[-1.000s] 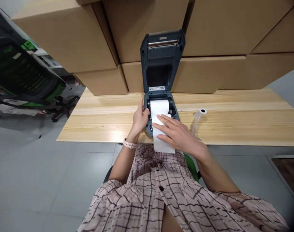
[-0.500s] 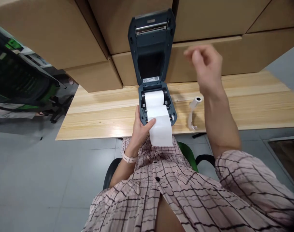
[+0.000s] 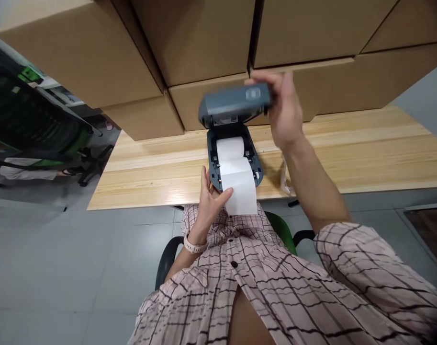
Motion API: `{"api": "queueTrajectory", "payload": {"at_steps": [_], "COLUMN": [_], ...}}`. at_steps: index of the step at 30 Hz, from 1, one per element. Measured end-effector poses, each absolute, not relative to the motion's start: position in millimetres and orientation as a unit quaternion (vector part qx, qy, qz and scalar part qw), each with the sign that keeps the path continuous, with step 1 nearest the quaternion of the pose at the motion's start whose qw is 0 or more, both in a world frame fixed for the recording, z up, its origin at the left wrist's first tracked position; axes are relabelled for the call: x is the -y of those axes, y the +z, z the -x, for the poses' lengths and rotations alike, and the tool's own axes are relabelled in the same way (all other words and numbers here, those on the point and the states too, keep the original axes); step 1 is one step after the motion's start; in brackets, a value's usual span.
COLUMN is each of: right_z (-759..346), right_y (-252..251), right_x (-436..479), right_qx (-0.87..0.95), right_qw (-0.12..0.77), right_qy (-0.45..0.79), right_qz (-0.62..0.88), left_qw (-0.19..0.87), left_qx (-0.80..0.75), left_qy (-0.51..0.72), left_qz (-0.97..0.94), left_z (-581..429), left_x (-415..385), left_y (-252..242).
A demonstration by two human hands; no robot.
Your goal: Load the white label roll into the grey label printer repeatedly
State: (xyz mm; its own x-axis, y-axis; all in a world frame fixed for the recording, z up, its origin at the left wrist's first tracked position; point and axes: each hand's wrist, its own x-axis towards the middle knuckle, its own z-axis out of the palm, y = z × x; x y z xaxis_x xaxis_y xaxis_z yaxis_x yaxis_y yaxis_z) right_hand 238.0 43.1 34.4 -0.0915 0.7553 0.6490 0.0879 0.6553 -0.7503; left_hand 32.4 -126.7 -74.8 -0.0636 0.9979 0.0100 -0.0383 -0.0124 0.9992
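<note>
A dark blue-grey label printer (image 3: 213,179) stands on the wooden table with a white roll (image 3: 230,147) inside. From the roll, a strip of label paper (image 3: 241,194) hangs out over the printer's front. My left hand (image 3: 210,203) is at the printer's front left corner, its thumb on the strip's left edge and its other fingers partly hidden behind. My right hand (image 3: 285,112) grips the right side of the printer lid (image 3: 236,100), which is tilted partway down and blurred by motion.
Cardboard boxes (image 3: 204,43) line the back of the wooden table (image 3: 150,167). A curled white paper piece (image 3: 285,179) lies right of the printer, partly behind my right forearm. A black office chair (image 3: 35,115) stands at the left, with part of another person near it.
My right hand has moved left onto the lid. The lid has swung from upright to partway down. My left hand has shifted slightly downward, its thumb still at the label paper.
</note>
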Motion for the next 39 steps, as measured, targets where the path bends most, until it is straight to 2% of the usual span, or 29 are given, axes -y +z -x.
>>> {"api": "queueTrajectory", "payload": {"at_steps": [4,8,11,15,18,28,34,36,39], "right_z": [-235.8,-231.1,-236.0,-245.0,-246.0,-242.8,-238.2,-237.0,-238.0], "right_y": [-23.3,-60.5,-71.5,-74.1,-71.7,-75.0,-93.4,-98.3,-103.0], "right_x": [35.6,56.5,48.0,40.1,42.9,43.2,38.7,39.1,39.4], "right_qx": [0.697,0.650,0.595,0.523,0.499,0.501,0.528,0.535,0.542], "right_qw": [0.589,0.608,0.608,0.541,0.516,0.538,0.556,0.560,0.566], "right_qy": [0.238,0.266,0.363,0.547,0.600,0.572,0.530,0.519,0.503], "right_qz": [0.331,0.370,0.380,0.366,0.354,0.365,0.363,0.363,0.365], "left_qw": [0.474,0.429,0.450,0.510,0.511,0.458,0.279,0.337,0.534], "left_qx": [-0.493,-0.478,-0.488,-0.481,-0.477,-0.477,-0.546,-0.557,-0.541], "left_qy": [0.572,0.610,0.600,0.589,0.594,0.584,0.650,0.609,0.470], "left_qz": [-0.453,-0.465,-0.447,-0.402,-0.397,-0.471,-0.449,-0.453,-0.448], "left_z": [-21.4,-20.2,-29.9,-43.5,-45.9,-33.3,-37.5,-40.0,-44.3], "left_x": [124.5,100.2,82.9,78.4,82.5,78.7,139.0,158.0,166.4], "left_y": [-71.9,-54.3,-47.8,-51.9,-55.8,-61.0,-76.1,-83.1,-83.4]}}
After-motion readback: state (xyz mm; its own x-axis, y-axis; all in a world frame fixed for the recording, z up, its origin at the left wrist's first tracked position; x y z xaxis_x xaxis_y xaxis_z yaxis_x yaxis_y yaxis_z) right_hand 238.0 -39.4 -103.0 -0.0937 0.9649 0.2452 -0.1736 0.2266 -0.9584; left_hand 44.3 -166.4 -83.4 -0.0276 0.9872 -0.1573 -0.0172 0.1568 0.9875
